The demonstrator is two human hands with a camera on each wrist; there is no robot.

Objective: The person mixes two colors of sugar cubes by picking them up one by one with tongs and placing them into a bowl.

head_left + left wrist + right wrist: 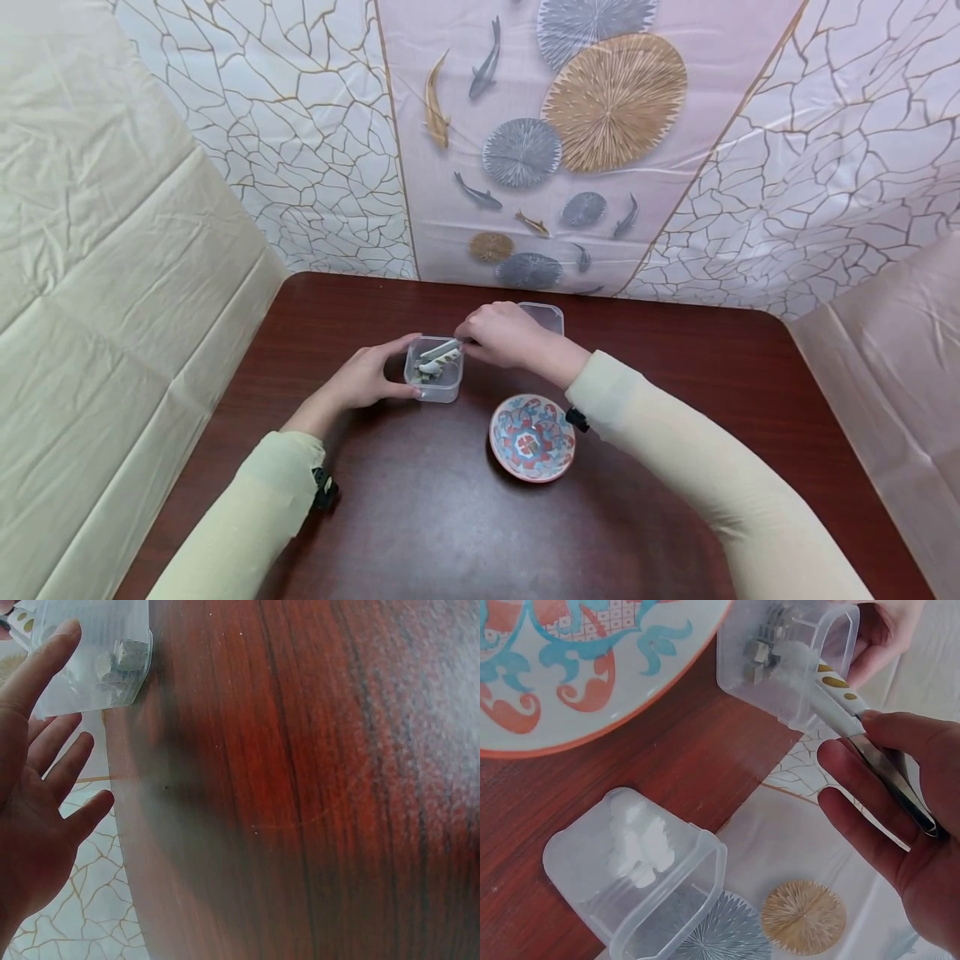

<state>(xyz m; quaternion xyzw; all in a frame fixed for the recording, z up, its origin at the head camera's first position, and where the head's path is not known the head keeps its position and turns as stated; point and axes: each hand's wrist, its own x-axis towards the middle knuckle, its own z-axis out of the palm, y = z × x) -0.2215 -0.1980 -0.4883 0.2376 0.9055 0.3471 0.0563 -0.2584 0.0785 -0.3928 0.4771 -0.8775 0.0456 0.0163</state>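
A small clear plastic container (pixel 441 393) stands on the table in the head view, with several small grey cubes (pixel 133 654) inside. My left hand (pixel 367 375) holds it between thumb and fingers from the left. My right hand (pixel 504 335) grips a pair of tongs (pixel 881 769) with metal handles and white, holed ends. Those ends reach down into the container among the cubes. Whether a cube sits between them cannot be made out.
A second clear container (pixel 585 877) with white pieces (pixel 641 844) stands behind my right hand. Nearer me is a bowl (pixel 532 438) with a red and blue pattern. Patterned cloth (pixel 322 150) hangs behind the dark wooden table (pixel 435 517).
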